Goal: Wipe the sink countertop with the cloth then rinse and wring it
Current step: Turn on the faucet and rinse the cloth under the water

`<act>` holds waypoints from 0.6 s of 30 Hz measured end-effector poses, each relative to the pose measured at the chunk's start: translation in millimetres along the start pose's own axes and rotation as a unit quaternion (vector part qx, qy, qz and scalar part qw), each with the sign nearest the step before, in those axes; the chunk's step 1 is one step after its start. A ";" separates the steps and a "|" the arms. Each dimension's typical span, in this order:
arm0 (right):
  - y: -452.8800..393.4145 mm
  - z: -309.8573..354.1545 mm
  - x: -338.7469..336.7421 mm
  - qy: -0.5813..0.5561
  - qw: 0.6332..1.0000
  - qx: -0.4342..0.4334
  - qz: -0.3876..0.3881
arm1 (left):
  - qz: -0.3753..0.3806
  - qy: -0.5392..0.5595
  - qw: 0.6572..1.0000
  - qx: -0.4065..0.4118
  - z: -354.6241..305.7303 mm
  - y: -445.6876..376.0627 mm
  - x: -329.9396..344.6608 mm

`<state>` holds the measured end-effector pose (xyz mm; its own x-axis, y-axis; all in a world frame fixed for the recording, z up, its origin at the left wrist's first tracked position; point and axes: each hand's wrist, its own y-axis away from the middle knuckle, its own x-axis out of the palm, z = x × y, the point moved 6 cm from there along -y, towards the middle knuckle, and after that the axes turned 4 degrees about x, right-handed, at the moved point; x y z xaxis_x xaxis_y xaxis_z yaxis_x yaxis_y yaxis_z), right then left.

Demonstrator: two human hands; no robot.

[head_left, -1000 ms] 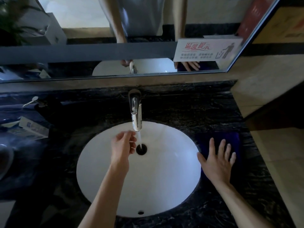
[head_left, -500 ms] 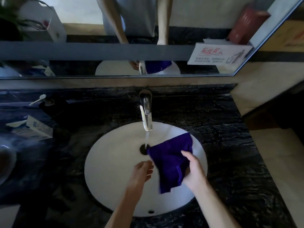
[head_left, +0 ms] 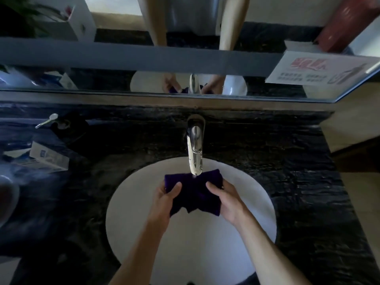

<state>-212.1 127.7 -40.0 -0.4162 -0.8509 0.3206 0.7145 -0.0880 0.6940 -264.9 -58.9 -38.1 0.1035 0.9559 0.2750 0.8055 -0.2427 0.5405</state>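
Over the white sink point(head_left: 257, 219), the left hand point(head_left: 164, 200) and right hand point(head_left: 228, 200) each grip a side of the purple cloth point(head_left: 194, 192), fingers curled round it, right under the tap point(head_left: 195, 153). Black marble countertop point(head_left: 287, 161) rings the sink, with a small box point(head_left: 49, 156) to its left. Beyond the sink hangs a mirror point(head_left: 123, 58) bearing a sign point(head_left: 320, 68).

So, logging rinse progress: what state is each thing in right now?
cloth: bunched, held under the spout over the basin
left hand: grips the cloth
right hand: grips the cloth
faucet: flow cannot be told
sink basin: white, drain hidden
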 end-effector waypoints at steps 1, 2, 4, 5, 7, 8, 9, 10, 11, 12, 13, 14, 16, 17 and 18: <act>-6.1 0.9 -2.4 0.038 0.999 -0.013 -0.021 | -0.002 -0.009 1.000 0.007 -1.0 -3.4 -0.5; -12.8 1.8 -5.1 0.065 0.997 -0.027 -0.043 | -0.009 -0.011 1.000 0.010 -1.1 -7.3 -1.6; -23.4 5.2 -11.9 0.089 0.991 -0.054 -0.085 | -0.037 0.001 0.999 0.007 -1.3 -12.8 -4.4; -26.3 7.8 -14.4 0.094 0.989 -0.066 -0.097 | -0.046 0.010 0.999 0.004 -0.8 -14.3 -5.7; -28.6 13.5 -17.5 0.104 0.985 -0.083 -0.111 | -0.049 0.021 0.999 0.005 -0.2 -16.2 -7.0; -29.2 15.6 -19.0 0.110 0.984 -0.088 -0.113 | -0.048 0.023 0.999 0.008 -0.1 -16.9 -7.8; -29.4 17.1 -19.6 0.118 0.982 -0.093 -0.113 | -0.047 0.023 0.999 0.011 0.1 -17.8 -8.8; -28.8 18.7 -20.5 0.128 0.980 -0.099 -0.114 | -0.046 0.020 0.999 0.013 0.2 -18.2 -9.5; -28.0 20.7 -21.1 0.139 0.977 -0.107 -0.117 | -0.045 0.011 0.999 0.015 0.2 -18.9 -9.9; -26.9 22.3 -22.7 0.149 0.974 -0.118 -0.122 | -0.045 -0.003 0.999 0.016 0.9 -20.0 -9.9; -25.1 24.4 -24.3 0.156 0.970 -0.131 -0.130 | -0.052 -0.019 0.998 0.020 2.1 -21.3 -10.3; -22.3 27.1 -26.2 0.156 0.967 -0.145 -0.141 | -0.064 -0.033 0.997 0.023 3.2 -22.3 -10.8; -14.5 30.9 -30.2 0.141 0.964 -0.165 -0.156 | -0.099 -0.049 0.994 0.021 5.5 -22.7 -11.8; -10.8 31.5 -31.8 0.140 0.964 -0.169 -0.153 | -0.107 -0.048 0.993 0.018 8.2 -22.8 -11.3; -7.4 31.7 -33.8 0.148 0.963 -0.170 -0.147 | -0.101 -0.044 0.994 0.018 11.0 -23.0 -9.6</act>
<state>-221.1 173.5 -35.5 -0.4864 -0.8689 -0.0914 0.7538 -0.4702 0.4590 -278.0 -60.7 -61.9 -0.0123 0.9957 0.0923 0.8352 -0.0406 0.5485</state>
